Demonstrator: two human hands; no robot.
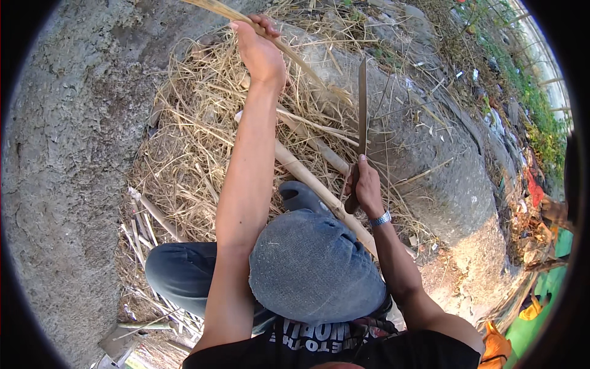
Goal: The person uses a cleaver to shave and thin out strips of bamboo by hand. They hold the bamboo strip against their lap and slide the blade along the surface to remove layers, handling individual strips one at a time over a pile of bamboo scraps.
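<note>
Held out at the top, my left hand [262, 56] is closed around a long pale strip of split bamboo [302, 63]. The strip runs past the upper edge on one side and ends in frayed fibres on the other. Lower and to the right, my right hand [368, 186] grips the dark handle of a machete [362, 107]. Its long narrow blade points away from me, apart from the strip. Between my arms lies a bamboo pole [307, 177], passing beside my bent, denim-covered knee [313, 264].
Dry shavings [190, 123] cover the ground ahead, with more thin sticks [144, 230] at the left. A rough grey concrete surface [61, 154] fills the left side. A large grey rock [424, 147] slopes at the right. Orange cloth [495, 347] lies at the lower right.
</note>
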